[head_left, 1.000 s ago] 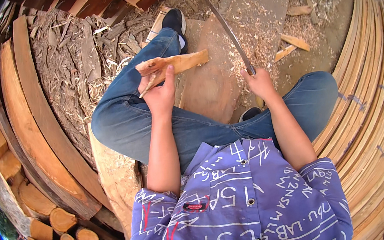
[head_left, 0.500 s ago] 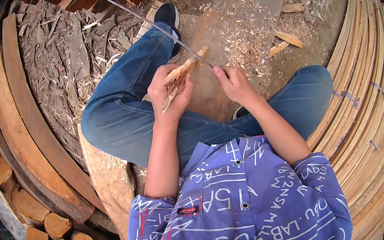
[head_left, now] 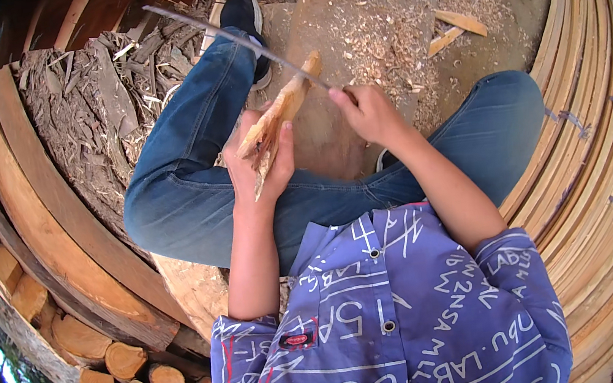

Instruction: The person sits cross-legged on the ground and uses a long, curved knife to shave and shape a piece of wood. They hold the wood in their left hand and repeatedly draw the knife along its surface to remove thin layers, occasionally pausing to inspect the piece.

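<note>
Head view: left hand (head_left: 279, 168), just off centre at ten o'clock, curls round a rough wood piece (head_left: 279, 108), its tip pointing to one o'clock! Right hand (head_left: 375, 116), between one and two, clasps a long blade (head_left: 258, 49) running out toward ten, crossing the wood's upper end. Stacked strips (head_left: 589, 183) at three.

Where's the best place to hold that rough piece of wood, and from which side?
Probably take the wood piece by its broad near end, coming from the near left, as the left hand does: it narrows toward its far tip, and the long blade crosses near there, so gripping that end looks riskier.
</note>
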The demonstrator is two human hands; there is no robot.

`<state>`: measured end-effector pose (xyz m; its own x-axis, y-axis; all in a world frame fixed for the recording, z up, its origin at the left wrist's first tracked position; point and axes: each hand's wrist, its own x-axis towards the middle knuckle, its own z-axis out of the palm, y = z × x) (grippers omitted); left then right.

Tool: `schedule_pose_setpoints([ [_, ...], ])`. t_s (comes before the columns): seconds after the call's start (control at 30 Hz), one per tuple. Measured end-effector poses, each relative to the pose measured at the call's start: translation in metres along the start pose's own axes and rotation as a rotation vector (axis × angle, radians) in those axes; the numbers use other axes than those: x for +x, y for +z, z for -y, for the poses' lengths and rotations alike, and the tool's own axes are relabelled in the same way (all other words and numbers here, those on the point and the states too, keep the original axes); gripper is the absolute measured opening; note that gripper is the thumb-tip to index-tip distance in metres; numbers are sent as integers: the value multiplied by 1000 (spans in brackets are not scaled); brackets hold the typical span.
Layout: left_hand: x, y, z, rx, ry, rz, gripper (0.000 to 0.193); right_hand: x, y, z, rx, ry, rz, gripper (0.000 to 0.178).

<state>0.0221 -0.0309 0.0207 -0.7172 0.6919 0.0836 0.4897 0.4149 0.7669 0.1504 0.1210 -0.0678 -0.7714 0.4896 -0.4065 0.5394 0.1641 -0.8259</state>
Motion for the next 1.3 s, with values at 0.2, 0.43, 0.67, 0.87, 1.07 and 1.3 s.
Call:
schedule_pose_setpoints([
  [0.2,0,2,-6,60,-78,98,16,9,-6,-13,-43,112,-11,59],
  [0.43,-7,7,-3,140,-23,74,18,-4,1,23,13,-187,-57,58],
  [0.67,-5,9,-11,127,-14,89,19,15,1,-33,-104,109,-44,64],
  [0.87,-9,12,2,121,59,-43,20,-2,2,24,35,-171,-18,61],
  [1.07,-2,13,-11,125,68,4,16,14,0,-34,-106,149,11,66],
  [1.3,-10,-6,0,181,55,-133,15,2,5,1,-54,0,-6,62],
])
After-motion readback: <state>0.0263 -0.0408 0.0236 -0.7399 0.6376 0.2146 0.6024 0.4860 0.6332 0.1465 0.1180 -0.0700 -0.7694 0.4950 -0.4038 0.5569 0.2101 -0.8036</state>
